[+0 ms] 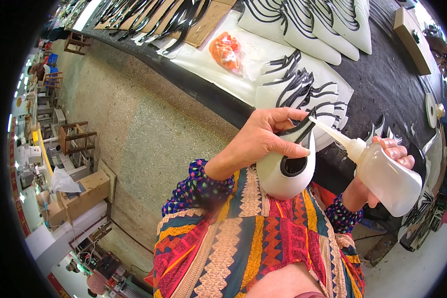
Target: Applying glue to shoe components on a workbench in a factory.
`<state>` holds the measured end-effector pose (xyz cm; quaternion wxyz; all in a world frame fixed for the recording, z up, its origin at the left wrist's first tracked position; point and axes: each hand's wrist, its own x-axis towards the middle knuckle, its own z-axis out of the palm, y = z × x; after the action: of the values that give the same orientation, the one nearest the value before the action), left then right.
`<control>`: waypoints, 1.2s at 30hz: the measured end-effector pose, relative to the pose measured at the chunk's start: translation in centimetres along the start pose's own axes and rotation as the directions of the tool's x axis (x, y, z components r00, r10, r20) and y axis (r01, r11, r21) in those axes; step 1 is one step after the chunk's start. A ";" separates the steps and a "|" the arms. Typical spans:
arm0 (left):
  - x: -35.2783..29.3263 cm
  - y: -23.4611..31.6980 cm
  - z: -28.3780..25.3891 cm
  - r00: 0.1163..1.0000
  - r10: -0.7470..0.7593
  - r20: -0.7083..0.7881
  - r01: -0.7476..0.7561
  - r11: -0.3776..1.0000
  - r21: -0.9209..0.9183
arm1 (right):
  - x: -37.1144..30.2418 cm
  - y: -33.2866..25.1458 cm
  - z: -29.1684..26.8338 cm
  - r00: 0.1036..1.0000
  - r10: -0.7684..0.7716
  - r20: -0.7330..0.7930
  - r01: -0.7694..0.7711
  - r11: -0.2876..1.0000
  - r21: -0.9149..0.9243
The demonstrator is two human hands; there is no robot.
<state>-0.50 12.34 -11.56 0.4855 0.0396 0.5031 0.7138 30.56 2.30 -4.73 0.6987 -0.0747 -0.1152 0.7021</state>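
Fingers and thumb of my left hand [263,134] pinch a curved white piece with black edging [280,181], which looks like a shoe upper. It is bent round into a cup shape over my lap, with a black-rimmed opening facing up. A dark strip at its upper end [299,133] lies between my fingers. My right hand [358,192] is wrapped round a translucent squeeze bottle [387,181] holding pale contents. The bottle is tilted, and its long thin nozzle [330,131] points left, its tip at or very near the dark strip. Whether anything comes out cannot be seen.
On the dark worktable [382,64] lie stacked white pieces with black edging [315,37], more fanned pieces [283,94], black strips [184,22] and an orange bundle in clear plastic [226,51]. A cardboard box [411,42] stands far right; wooden stools [77,137] stand left.
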 end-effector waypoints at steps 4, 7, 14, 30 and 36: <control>1.1 -3.9 -3.4 0.994 0.108 -0.031 -0.085 0.902 0.423 | -1.0 0.9 0.4 0.999 -0.035 0.000 0.034 0.979 -0.201; 1.8 -3.9 -3.8 0.962 0.271 0.028 -0.242 0.800 0.549 | -1.1 1.0 0.6 0.999 -0.001 0.045 0.009 0.981 -0.193; 2.0 -3.1 -1.6 0.892 0.443 0.086 -0.347 0.552 0.758 | -0.2 1.3 -0.2 0.997 -0.068 0.040 0.075 0.974 -0.215; -3.1 -4.0 -2.5 0.841 0.242 0.483 -0.538 0.466 0.703 | 1.3 -0.1 -3.6 0.967 -0.253 0.015 0.229 0.850 -0.475; -10.8 1.3 -8.9 0.802 0.165 0.574 -0.597 0.230 0.769 | 3.7 -0.5 -3.8 0.968 -0.240 0.078 0.248 0.854 -0.458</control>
<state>-0.59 -1.66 -10.29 0.2638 0.5676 0.6859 0.3713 31.97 6.24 -8.04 0.7427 -0.2179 -0.2945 0.5605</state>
